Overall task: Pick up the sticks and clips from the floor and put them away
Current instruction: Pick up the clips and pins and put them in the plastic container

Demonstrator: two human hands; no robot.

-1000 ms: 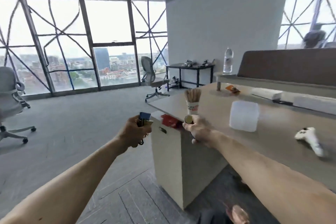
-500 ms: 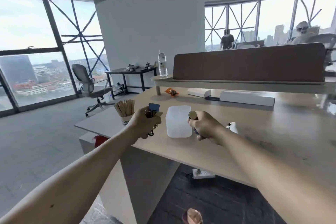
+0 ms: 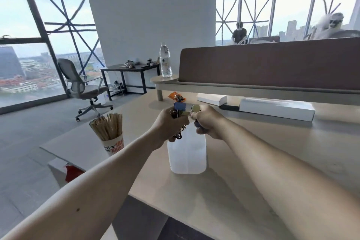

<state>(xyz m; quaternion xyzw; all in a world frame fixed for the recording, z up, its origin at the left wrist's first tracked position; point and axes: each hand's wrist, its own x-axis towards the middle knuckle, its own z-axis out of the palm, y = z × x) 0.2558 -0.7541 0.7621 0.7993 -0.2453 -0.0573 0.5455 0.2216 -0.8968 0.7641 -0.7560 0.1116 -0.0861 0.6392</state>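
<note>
**Both hands full above the translucent container**

At the far left an office chair (image 3: 83, 85) stands on the grey floor (image 3: 25, 142) before the windows. Nearer, a paper cup (image 3: 113, 145) packed with upright wooden sticks (image 3: 107, 125) sits close to the left edge of the pale surface (image 3: 253, 161).

The left hand (image 3: 171, 124) is curled into a fist around a bunch of binder clips (image 3: 179, 110); a blue one pokes out above the knuckles and dark wire handles hang below the fingers. It hovers over the top left corner of a translucent plastic container (image 3: 187, 156), which stands on the surface right below both hands.

Just beside it, the right hand (image 3: 207, 122) is also pressed together around small items: a round, pale gold piece (image 3: 195, 108) shows above the thumb, and something dark peeks out under the fingers. What exactly it grips I cannot tell. The two hands nearly touch.

Behind them lies an orange wrapper (image 3: 176, 96), and a water bottle (image 3: 165, 60) stands on a raised shelf (image 3: 253, 88). White boxes (image 3: 276, 109) lie further right under that shelf.
</note>
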